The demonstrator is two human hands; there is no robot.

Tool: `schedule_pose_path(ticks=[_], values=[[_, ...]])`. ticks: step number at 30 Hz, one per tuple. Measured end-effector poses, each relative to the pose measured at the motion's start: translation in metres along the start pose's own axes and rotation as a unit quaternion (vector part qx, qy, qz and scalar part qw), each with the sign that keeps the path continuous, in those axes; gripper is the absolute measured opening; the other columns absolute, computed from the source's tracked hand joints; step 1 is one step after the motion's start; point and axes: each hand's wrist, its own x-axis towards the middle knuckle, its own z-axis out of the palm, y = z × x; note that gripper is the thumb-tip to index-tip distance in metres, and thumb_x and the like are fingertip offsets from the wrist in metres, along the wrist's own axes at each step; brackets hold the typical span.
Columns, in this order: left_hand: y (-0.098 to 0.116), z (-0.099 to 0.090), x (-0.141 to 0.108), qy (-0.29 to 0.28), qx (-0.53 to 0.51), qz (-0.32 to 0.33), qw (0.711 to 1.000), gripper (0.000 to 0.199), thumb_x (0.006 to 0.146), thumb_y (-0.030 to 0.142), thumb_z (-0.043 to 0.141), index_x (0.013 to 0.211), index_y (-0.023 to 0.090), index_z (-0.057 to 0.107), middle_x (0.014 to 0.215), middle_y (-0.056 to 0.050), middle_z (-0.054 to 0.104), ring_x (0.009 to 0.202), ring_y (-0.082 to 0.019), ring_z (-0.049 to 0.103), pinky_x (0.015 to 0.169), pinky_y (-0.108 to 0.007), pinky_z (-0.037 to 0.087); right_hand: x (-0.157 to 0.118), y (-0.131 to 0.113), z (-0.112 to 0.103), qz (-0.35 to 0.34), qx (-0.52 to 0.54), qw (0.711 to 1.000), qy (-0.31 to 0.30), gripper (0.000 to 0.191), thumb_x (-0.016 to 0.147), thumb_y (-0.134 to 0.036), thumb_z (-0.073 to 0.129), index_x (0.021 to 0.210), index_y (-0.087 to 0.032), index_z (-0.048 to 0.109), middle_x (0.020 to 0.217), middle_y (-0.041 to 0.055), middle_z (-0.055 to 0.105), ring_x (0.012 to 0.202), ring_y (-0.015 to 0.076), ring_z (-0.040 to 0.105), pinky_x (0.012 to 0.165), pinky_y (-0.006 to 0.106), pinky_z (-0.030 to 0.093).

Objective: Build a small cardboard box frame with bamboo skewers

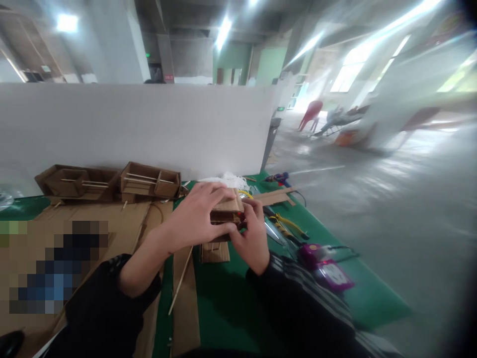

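Observation:
A small cardboard box (pixel 225 205) is held up above the green table, between both hands. My left hand (pixel 197 211) wraps over its top and left side, fingers on the upper face and thumb along the lower front. My right hand (pixel 254 237) grips the right end, its thumb meeting the left thumb at the front. Part of the box is hidden behind the fingers. Just below, a small cardboard piece (pixel 215 252) with short sticks lies on the table. Left of it is a long cardboard strip (pixel 186 303) with a thin wooden stick (pixel 180 282) across it.
Two cardboard trays with sticks (pixel 169 185) stand at the back left by a white partition (pixel 149 129). On the green table (pixel 372 293), to the right, are yellow-handled pliers (pixel 290 224), a purple device (pixel 311 252), a glue gun (pixel 276 178) and cardboard strips. Large cardboard sheets lie left.

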Motion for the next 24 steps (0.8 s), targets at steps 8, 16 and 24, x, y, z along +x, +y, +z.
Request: schedule_pose_path(ticks=[8,16,24], values=[[-0.003,-0.001,-0.003,-0.039,-0.002,0.004,0.999,0.06,0.077,0.011,0.062,0.131,0.031,0.046,0.138,-0.004,0.047,0.133,-0.027,0.038,0.113,-0.048,0.032,0.004,-0.007,-0.001,0.077,0.067,0.994,0.032,0.034,0.076,-0.012,0.058,0.108,-0.022,0.055,0.112,0.009,0.048,0.083,0.0192,0.056,0.056,0.029,0.052],[-0.001,0.001,-0.001,-0.011,-0.008,0.005,1.0,0.055,0.076,0.0,0.045,0.124,0.029,0.05,0.135,-0.003,0.05,0.131,-0.025,0.041,0.113,-0.048,0.033,0.002,-0.007,0.0,0.136,0.148,0.98,-0.009,0.036,0.085,-0.027,0.062,0.117,-0.023,0.045,0.109,0.0075,0.057,0.085,0.019,0.061,0.07,0.033,0.054],[-0.002,0.001,-0.001,-0.015,-0.004,-0.001,1.0,0.058,0.073,-0.002,0.045,0.123,0.028,0.05,0.137,-0.001,0.05,0.132,-0.023,0.039,0.115,-0.045,0.03,-0.022,0.027,-0.01,0.137,0.203,0.955,-0.169,0.065,0.074,-0.044,0.076,0.124,-0.021,0.042,0.113,0.0092,0.058,0.092,0.0218,0.061,0.069,0.032,0.054]])
